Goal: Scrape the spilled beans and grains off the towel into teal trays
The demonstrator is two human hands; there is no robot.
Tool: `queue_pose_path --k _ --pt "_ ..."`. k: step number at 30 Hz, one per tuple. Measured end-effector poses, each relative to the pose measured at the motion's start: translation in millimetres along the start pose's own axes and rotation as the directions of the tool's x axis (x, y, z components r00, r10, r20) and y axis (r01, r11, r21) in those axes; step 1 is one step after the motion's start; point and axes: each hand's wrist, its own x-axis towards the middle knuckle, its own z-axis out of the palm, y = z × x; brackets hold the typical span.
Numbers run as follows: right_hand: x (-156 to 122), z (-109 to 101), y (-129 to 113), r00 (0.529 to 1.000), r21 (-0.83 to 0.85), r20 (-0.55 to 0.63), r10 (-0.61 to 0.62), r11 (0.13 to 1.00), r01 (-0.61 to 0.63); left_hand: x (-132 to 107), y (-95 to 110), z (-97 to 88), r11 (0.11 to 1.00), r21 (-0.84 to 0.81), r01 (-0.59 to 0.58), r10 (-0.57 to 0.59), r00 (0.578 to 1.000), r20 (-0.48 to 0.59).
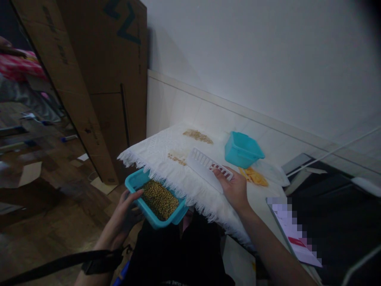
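A: What are the fingers (136,195) doing?

B: On the left hand (122,214), they grip the left side of a blue, box-shaped plastic tub (160,224). The thumb goes over the rim, and the rest stay outside. On the right hand (236,188), they are closed around the near right end of a flat, white plastic tray with slots (205,174).

A: What could go wrong?

B: The tub is full of small, round, yellow-green beans (160,198). Only its left side is held, and I can't tell if anything props it up from below. If the right side dips, I think the beans could pour out. The white woven cloth (160,141) has a fringe (175,188) hanging at the tub's far rim, so it might snag there. And if the tray bumps the little patch of loose tan beans (180,161), they could roll off.

A: So where is everything next to the fingers?

B: The tub's beans are just right of the left thumb. The tray reaches far and left from the right hand. The loose beans are just past its left end, well apart from all the fingers.

A: And inside the slots?

B: Something dark red near the fingers, too small to tell.
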Motion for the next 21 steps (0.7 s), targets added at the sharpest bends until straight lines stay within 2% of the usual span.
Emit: queue_pose_path --k 7,21 --pt "-1.4 0.8 -0.3 0.999 0.028 0.013 0.043 0.999 -0.043 -7.5 3.3 6.8 1.000 0.012 0.001 -0.002 1.000 0.024" --pt "0.7 16.2 -9.1 0.996 0.079 0.085 0.035 0.996 -0.041 -1.5 -1.8 3.4 0.999 0.005 0.033 -0.034 0.999 0.025"
